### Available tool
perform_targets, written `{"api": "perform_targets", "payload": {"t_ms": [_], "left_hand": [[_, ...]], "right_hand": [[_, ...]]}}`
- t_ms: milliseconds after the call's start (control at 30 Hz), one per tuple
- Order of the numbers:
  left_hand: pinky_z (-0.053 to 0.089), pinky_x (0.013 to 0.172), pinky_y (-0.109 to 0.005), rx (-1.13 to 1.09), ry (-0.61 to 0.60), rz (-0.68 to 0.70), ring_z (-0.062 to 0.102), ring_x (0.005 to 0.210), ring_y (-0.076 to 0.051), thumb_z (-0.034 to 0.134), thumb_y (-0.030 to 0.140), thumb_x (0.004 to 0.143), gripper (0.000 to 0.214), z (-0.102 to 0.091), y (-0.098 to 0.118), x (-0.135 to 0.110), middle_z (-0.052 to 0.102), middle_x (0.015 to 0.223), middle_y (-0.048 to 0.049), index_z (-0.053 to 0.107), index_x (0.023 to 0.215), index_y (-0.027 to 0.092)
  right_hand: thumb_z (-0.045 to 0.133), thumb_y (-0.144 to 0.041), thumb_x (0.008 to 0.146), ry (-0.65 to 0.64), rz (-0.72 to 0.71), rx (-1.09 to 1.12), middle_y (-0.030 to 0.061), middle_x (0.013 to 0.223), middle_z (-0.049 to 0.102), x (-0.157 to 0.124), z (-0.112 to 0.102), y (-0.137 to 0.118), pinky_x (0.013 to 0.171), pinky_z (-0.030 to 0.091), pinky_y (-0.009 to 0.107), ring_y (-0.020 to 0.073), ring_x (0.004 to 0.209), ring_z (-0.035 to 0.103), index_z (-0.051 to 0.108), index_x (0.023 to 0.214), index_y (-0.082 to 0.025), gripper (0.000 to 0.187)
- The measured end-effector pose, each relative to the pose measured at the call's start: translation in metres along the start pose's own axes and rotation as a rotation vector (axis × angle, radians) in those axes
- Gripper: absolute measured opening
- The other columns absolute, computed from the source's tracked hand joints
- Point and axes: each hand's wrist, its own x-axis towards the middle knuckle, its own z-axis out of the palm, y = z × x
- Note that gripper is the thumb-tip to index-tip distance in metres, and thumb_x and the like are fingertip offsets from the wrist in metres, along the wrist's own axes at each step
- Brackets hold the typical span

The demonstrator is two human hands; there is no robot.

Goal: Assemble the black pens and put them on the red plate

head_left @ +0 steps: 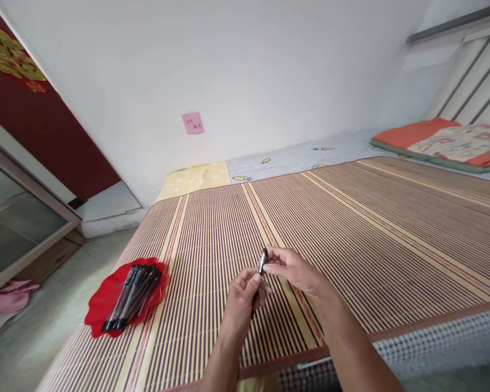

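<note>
Both my hands hold one black pen [263,262] upright over a striped bamboo mat [351,228] on a bed. My left hand [240,305] is wrapped round the pen's lower barrel. My right hand [291,268] pinches the pen's top end between thumb and fingers. To the left, a red scalloped plate [100,305] lies on the mat near its left edge. It carries a bundle of several black pens [133,296] lying side by side.
A white wall with a pink sticky note [193,123] rises behind the bed. An orange folded blanket [441,139] lies at the far right. The floor and a glass-fronted cabinet [16,218] are to the left, with pink cloth [8,298] on the floor.
</note>
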Motion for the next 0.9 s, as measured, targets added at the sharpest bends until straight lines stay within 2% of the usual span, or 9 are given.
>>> {"api": "perform_targets", "payload": {"t_ms": [133, 233, 400, 633, 700, 833, 900], "left_hand": [[0.027, 0.049, -0.023, -0.017, -0.030, -0.016, 0.042, 0.047, -0.007, 0.074, 0.049, 0.087, 0.037, 0.001, 0.001, -0.001, 0.072, 0.073, -0.0033, 0.060, 0.097, 0.017], [0.028, 0.050, -0.023, -0.038, -0.083, -0.023, 0.044, 0.050, -0.007, 0.076, 0.046, 0.086, 0.037, 0.002, 0.001, -0.001, 0.073, 0.078, -0.0050, 0.061, 0.102, 0.016], [0.028, 0.052, -0.023, -0.054, -0.090, -0.004, 0.047, 0.054, -0.007, 0.076, 0.041, 0.088, 0.037, -0.001, -0.001, -0.001, 0.076, 0.085, -0.0078, 0.061, 0.109, 0.015], [0.030, 0.051, -0.022, -0.105, -0.063, 0.023, 0.050, 0.052, -0.008, 0.080, 0.041, 0.085, 0.043, -0.004, -0.005, -0.002, 0.077, 0.081, -0.0061, 0.055, 0.112, 0.018], [0.030, 0.051, -0.021, -0.098, -0.033, 0.043, 0.052, 0.051, -0.008, 0.081, 0.041, 0.084, 0.042, -0.004, -0.005, -0.002, 0.077, 0.082, -0.0054, 0.055, 0.109, 0.018], [0.036, 0.053, -0.021, -0.102, 0.020, 0.047, 0.059, 0.056, -0.010, 0.080, 0.040, 0.084, 0.037, -0.003, -0.004, 0.000, 0.077, 0.085, -0.0054, 0.058, 0.104, 0.018], [0.040, 0.056, -0.022, -0.111, 0.033, 0.032, 0.062, 0.058, -0.011, 0.079, 0.040, 0.085, 0.034, -0.003, -0.003, 0.001, 0.078, 0.087, -0.0066, 0.060, 0.100, 0.017]], "right_hand": [[0.070, -0.044, 0.087, 0.098, 0.003, 0.024, 0.0028, 0.096, 0.068, -0.001, -0.005, 0.001, 0.082, 0.047, 0.032, 0.0167, 0.089, 0.062, 0.069, 0.101, -0.019, 0.028], [0.071, -0.048, 0.086, 0.136, 0.015, 0.069, -0.0003, 0.083, 0.064, -0.001, -0.005, 0.001, 0.069, 0.044, 0.029, 0.0130, 0.072, 0.055, 0.069, 0.095, -0.019, 0.030], [0.072, -0.048, 0.085, 0.100, 0.002, 0.079, -0.0045, 0.068, 0.053, -0.001, 0.000, -0.002, 0.059, 0.037, 0.027, 0.0107, 0.061, 0.046, 0.063, 0.080, -0.019, 0.030], [0.069, -0.049, 0.087, 0.064, -0.033, -0.034, -0.0038, 0.068, 0.054, 0.001, 0.006, -0.002, 0.060, 0.040, 0.028, 0.0122, 0.063, 0.049, 0.063, 0.080, -0.019, 0.031], [0.069, -0.051, 0.087, 0.072, -0.036, -0.029, -0.0043, 0.067, 0.054, 0.002, 0.008, 0.000, 0.059, 0.040, 0.027, 0.0120, 0.061, 0.050, 0.061, 0.078, -0.020, 0.033], [0.067, -0.054, 0.089, -0.014, 0.000, 0.051, -0.0048, 0.066, 0.055, 0.003, 0.012, 0.006, 0.060, 0.042, 0.028, 0.0125, 0.060, 0.053, 0.062, 0.085, -0.020, 0.035], [0.067, -0.055, 0.089, -0.017, 0.021, 0.036, -0.0035, 0.069, 0.058, 0.004, 0.012, 0.009, 0.061, 0.042, 0.028, 0.0131, 0.062, 0.054, 0.063, 0.088, -0.020, 0.036]]}}
